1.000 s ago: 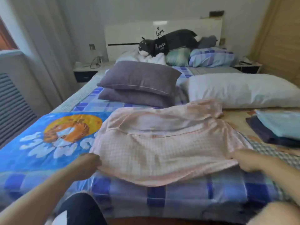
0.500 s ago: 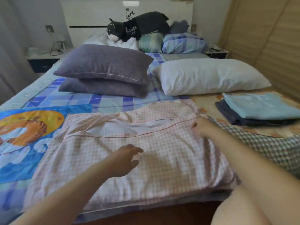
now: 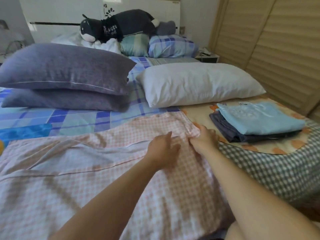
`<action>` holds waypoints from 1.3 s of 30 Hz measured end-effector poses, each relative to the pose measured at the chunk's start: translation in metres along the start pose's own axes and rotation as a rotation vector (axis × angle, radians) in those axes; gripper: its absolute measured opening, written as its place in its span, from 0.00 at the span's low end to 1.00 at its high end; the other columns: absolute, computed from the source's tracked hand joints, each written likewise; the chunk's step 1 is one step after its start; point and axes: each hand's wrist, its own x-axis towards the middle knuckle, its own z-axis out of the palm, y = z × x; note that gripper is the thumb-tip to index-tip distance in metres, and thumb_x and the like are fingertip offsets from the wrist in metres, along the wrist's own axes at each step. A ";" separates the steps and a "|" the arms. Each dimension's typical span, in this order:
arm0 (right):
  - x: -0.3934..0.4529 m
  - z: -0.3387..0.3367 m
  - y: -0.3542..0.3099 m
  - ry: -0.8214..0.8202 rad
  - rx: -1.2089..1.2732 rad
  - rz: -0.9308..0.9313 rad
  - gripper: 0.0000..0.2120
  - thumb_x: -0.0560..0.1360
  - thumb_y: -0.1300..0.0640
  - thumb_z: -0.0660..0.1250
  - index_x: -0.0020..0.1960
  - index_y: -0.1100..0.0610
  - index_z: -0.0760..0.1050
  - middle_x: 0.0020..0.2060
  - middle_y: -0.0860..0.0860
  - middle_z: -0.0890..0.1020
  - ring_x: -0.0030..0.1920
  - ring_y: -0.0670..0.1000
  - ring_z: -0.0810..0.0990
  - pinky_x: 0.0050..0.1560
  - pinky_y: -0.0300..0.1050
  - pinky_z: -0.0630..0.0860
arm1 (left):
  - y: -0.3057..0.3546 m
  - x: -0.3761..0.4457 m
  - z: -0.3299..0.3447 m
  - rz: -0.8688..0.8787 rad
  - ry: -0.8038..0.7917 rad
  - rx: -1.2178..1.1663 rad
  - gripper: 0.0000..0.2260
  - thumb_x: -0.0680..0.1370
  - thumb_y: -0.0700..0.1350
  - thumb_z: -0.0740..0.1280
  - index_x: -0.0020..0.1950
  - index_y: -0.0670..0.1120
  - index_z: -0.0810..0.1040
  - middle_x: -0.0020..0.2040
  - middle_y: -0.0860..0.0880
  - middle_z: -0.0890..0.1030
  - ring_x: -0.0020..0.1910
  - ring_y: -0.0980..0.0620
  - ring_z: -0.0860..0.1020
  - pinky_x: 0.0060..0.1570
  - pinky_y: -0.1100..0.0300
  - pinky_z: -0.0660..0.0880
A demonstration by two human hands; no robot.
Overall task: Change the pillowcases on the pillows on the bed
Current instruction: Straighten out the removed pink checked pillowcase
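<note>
- The pink checked pillowcase (image 3: 107,170) lies spread flat across the near part of the bed (image 3: 270,167), its open mouth with the piped flap running across its middle
- The right hand (image 3: 203,140) pinches the pillowcase's far right corner, fabric bunched in curled fingers
- The left hand (image 3: 162,148) lies just beside it on the cloth, fingers fairly straight, reaching toward the same edge; whether it grips anything I cannot tell
- Judged step: finding and opening the mouth of this case so a pillow can go in
- The bare white pillow (image 3: 199,84) lies just beyond the pillowcase, apart from it, and looks like the one to be dressed
- Next move, as I judge it: both hands part the two layers at the opening, then one reaches past the pillowcase for the white pillow
- Two grey pillows (image 3: 65,75) are stacked beyond the pillowcase to the left, cases on
- Folded blue and dark linens (image 3: 256,122) sit just right of the pillowcase's held corner
- A plush cat (image 3: 117,25) rests far beyond, on bedding by the headboard
</note>
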 end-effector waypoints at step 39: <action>-0.206 -0.028 -0.079 -0.647 0.697 -0.112 0.08 0.77 0.70 0.67 0.54 0.62 0.79 0.46 0.59 0.86 0.47 0.54 0.86 0.49 0.47 0.82 | -0.047 -0.193 -0.036 -0.059 0.239 -0.961 0.05 0.83 0.43 0.65 0.49 0.42 0.76 0.40 0.44 0.84 0.40 0.42 0.83 0.44 0.49 0.82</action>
